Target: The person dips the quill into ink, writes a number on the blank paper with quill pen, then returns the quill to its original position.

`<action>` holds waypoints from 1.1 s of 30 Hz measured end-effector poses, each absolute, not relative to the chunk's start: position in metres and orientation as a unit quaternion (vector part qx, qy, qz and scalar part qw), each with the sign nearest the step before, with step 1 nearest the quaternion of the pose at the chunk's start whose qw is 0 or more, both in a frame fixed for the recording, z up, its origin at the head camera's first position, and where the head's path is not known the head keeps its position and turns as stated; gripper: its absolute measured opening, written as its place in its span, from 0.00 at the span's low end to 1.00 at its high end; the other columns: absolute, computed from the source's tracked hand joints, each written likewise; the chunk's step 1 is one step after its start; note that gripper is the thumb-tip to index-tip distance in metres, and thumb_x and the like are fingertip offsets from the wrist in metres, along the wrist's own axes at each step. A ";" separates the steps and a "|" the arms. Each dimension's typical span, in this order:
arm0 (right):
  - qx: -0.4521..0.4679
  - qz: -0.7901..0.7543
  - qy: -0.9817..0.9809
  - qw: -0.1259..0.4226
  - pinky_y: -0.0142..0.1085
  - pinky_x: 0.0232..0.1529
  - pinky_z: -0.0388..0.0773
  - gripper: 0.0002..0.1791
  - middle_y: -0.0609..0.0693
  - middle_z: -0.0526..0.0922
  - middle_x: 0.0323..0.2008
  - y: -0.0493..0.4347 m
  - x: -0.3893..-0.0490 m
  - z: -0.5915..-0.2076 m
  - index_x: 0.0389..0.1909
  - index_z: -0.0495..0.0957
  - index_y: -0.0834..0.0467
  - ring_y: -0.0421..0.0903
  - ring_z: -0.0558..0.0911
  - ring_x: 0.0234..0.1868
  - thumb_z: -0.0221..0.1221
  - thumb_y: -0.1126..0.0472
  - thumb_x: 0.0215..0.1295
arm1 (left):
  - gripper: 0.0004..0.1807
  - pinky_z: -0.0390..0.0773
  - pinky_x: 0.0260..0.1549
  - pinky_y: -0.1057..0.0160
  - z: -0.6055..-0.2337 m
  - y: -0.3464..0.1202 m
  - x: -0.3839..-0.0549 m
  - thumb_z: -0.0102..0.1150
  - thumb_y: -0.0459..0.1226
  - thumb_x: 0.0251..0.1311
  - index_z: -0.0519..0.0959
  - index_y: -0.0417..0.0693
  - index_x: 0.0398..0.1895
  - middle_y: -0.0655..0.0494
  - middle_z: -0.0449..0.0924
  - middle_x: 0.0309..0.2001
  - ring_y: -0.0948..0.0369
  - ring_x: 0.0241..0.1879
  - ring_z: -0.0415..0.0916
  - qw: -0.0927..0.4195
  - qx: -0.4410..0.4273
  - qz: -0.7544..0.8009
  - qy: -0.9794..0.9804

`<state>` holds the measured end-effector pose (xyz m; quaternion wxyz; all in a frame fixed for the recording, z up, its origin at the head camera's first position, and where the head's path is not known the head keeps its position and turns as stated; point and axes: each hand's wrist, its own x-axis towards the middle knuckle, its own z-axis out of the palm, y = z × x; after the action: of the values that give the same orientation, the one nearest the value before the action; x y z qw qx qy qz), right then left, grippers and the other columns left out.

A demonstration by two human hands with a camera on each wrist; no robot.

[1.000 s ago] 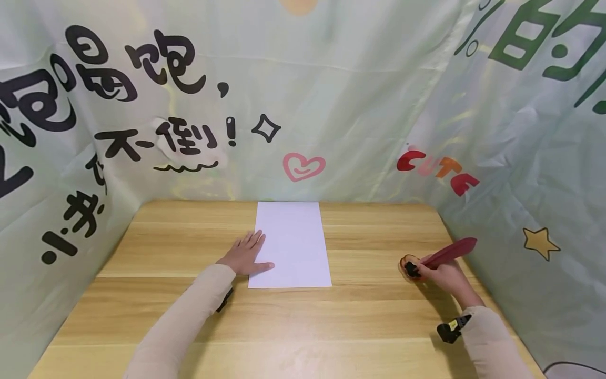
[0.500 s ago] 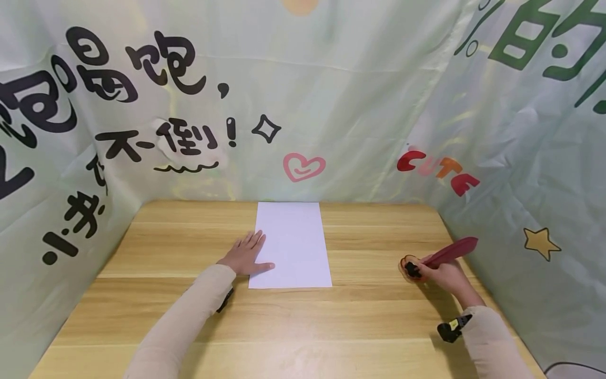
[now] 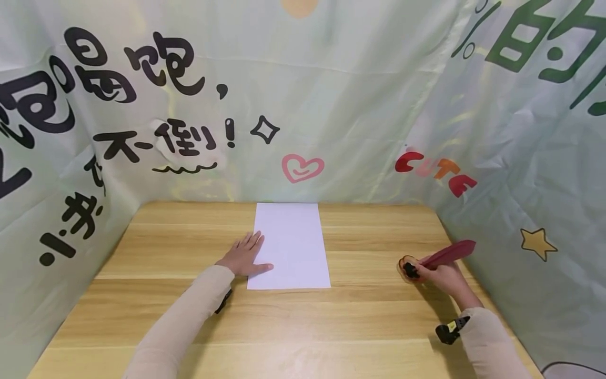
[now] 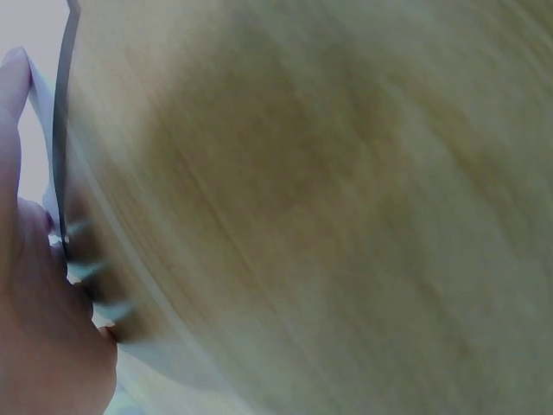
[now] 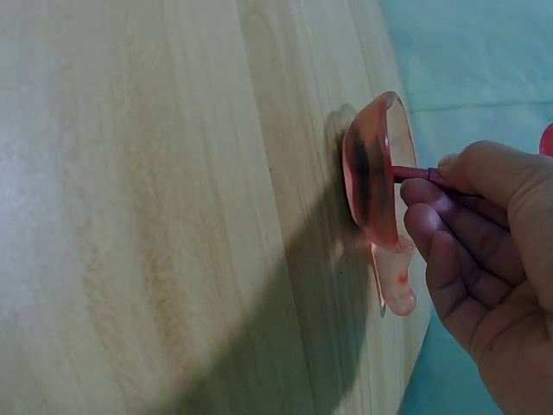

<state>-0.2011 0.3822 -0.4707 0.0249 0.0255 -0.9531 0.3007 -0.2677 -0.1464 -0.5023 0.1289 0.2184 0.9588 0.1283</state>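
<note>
My left hand [image 3: 243, 255] lies with fingers spread over the left edge of a white sheet of paper [image 3: 298, 245]. In the left wrist view part of that hand [image 4: 43, 320] shows at the left side, beside the sheet. Over at the right of the table, my right hand [image 3: 445, 277] pinches a dark red feather quill pen [image 3: 450, 253] between thumb and fingers. Its shaft [image 5: 413, 175] reaches down into a small translucent amber dish [image 5: 371, 177] with something black inside. The rim hides the quill's tip. A short curved handle [image 5: 396, 281] juts from the dish.
The wooden table [image 3: 284, 331] runs back to a pale green printed cloth [image 3: 355, 116], which also hangs along both sides. Dark wrist cameras [image 3: 450, 331] sit at both sleeves.
The quill's feathered end has dipped very slightly, and the head view has shifted a little. Both hands keep their places.
</note>
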 end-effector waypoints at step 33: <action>-0.048 0.327 -0.942 0.061 0.33 0.22 0.70 0.19 0.54 0.84 0.27 0.375 -0.197 -0.464 0.39 0.82 0.64 0.38 0.73 0.20 0.56 0.50 0.67 | 0.52 0.40 0.69 0.39 -0.501 -0.147 -0.267 0.48 0.64 0.62 0.42 0.41 0.76 0.44 0.35 0.77 0.43 0.75 0.33 0.129 0.219 0.129 0.959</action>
<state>-0.1973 0.3745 -0.4635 0.0608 -0.0480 -0.9417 0.3275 -0.2672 -0.1467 -0.5013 0.1289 0.2186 0.9586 0.1289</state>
